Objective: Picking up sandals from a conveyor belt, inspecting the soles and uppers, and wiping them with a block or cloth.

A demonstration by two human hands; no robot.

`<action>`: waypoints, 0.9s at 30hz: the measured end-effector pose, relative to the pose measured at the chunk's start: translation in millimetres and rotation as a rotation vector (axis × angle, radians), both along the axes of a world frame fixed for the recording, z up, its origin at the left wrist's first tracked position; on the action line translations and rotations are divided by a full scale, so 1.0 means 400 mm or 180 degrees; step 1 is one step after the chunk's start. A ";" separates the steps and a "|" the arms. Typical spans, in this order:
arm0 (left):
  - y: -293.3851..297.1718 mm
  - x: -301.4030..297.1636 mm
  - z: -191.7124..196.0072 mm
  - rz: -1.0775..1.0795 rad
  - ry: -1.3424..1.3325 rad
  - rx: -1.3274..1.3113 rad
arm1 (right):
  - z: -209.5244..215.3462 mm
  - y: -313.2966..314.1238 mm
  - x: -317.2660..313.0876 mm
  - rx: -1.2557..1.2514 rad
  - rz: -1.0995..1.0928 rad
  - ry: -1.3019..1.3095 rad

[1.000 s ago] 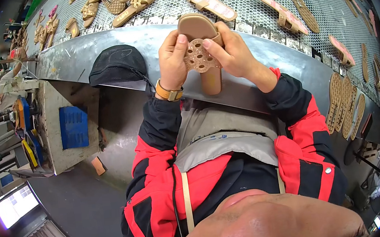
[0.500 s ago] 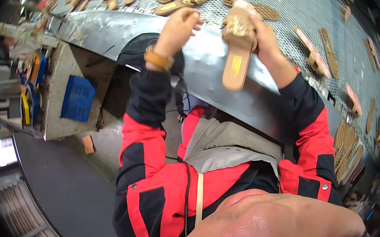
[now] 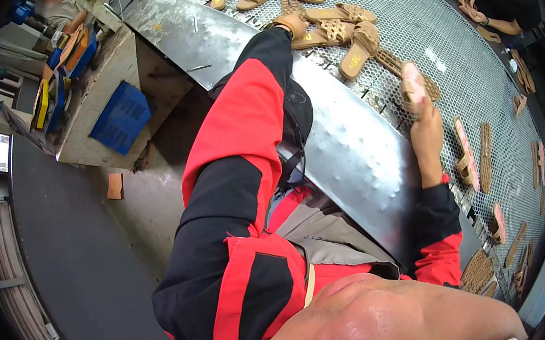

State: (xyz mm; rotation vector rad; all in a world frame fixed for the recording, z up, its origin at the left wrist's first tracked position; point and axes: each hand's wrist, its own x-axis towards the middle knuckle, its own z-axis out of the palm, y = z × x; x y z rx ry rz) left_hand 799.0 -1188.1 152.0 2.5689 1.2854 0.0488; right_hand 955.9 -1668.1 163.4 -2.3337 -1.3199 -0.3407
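My right hand [image 3: 428,137] is closed round the end of a sandal [image 3: 414,81] whose pinkish underside faces up. Beneath it lies a woven-pattern sole [image 3: 432,91] on the metal mesh. My left hand [image 3: 297,24] reaches far across, touching or just above the pieces there. Its fingers are mostly hidden. Beyond it is a brown woven sole [image 3: 290,1]. Beside it lies a tan sandal [image 3: 318,38] with a cut-out strap. Another sandal [image 3: 354,58] rests between my hands, its heel toward me.
A smooth metal ledge [image 3: 348,135] borders the mesh surface [image 3: 447,62]. More sandals and soles [image 3: 465,156] are spread to the right. At far right a co-worker's hands [image 3: 471,6] hold a piece. On the left stands a bench with a blue bin [image 3: 121,118].
My left hand has reached forward and right. My right hand, which held a sandal strap-up over the ledge, is now over the mesh at a pinkish underside. The view has shifted.
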 end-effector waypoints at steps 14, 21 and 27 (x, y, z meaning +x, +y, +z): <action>-0.061 0.002 0.152 0.1484 -0.2128 0.0518 | -0.009 -0.196 -0.046 0.0796 0.0213 0.0291; -0.329 0.007 0.387 0.0068 -0.4730 0.2037 | -0.011 -0.218 0.011 0.1628 -0.0102 0.0693; -0.588 0.060 0.389 0.0185 -0.5401 -0.0033 | 0.074 -0.284 0.065 0.2592 -0.0158 0.2603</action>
